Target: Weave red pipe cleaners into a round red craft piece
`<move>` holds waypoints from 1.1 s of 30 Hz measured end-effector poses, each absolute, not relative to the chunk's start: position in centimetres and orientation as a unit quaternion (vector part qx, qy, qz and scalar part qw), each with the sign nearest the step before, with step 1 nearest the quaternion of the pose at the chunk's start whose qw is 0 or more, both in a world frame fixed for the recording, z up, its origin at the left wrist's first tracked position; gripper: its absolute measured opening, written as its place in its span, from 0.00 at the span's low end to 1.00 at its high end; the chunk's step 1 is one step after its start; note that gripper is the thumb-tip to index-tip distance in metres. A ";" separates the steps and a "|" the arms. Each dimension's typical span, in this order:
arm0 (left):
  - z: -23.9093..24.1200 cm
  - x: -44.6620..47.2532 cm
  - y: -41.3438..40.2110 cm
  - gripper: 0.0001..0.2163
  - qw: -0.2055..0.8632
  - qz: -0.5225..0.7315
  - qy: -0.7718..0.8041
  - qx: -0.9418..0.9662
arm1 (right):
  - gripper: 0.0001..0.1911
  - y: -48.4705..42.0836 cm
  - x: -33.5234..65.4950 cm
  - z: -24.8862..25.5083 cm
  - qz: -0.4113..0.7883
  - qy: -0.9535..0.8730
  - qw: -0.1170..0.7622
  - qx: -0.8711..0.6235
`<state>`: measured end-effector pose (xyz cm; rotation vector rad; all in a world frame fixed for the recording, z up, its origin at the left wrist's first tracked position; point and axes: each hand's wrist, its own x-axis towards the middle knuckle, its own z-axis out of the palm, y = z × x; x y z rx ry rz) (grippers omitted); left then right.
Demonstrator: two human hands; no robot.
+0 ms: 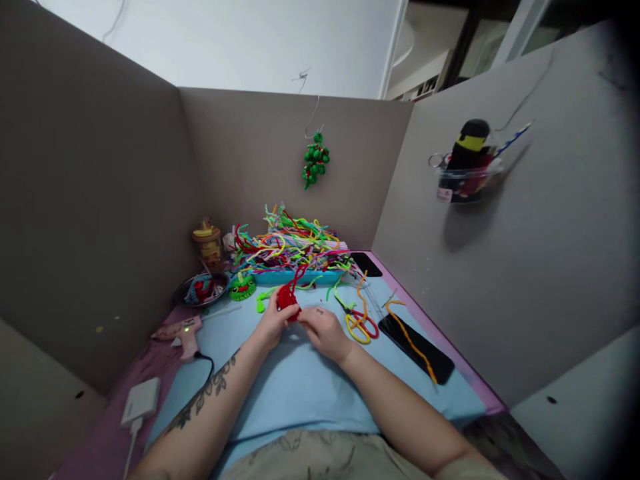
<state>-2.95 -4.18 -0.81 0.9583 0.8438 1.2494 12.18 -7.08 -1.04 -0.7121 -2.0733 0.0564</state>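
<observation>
Both my hands meet over the blue mat (pixel 300 380) at the middle of the table. My left hand (pixel 273 322) is closed round a small red pipe-cleaner ball (pixel 288 297), with a loose red stem rising from it. My right hand (pixel 323 330) is closed beside the ball, its fingertips pinching at the ball's right side. Behind them a teal tray (pixel 295 275) holds a heap of coloured pipe cleaners (pixel 287 241).
A pink glue gun (pixel 181 331) and a white charger (pixel 141 400) lie at the left. A small green figure (pixel 243 287), a dark dish (pixel 201 291), scissors (pixel 361 325) and two dark phones (pixel 417 347) surround the mat. Grey panels wall the table; green beads (pixel 315 160) hang at the back.
</observation>
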 end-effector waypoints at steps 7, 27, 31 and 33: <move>-0.3 -3.8 -3.2 0.32 0.640 0.588 0.346 0.353 | 0.05 -7.8 12.1 -0.7 0.190 -0.787 0.498 -0.311; 1.0 -7.5 -0.9 0.22 0.575 0.683 0.352 0.279 | 0.11 -5.1 18.2 0.5 0.523 -0.695 0.346 -0.352; 0.7 -6.4 -1.8 0.35 0.505 0.661 0.375 0.408 | 0.16 -4.7 17.6 0.1 0.470 -0.710 0.364 -0.376; 0.3 -5.5 -2.4 0.39 0.479 0.626 0.375 0.488 | 0.16 -4.7 16.7 0.0 0.435 -0.696 0.418 -0.390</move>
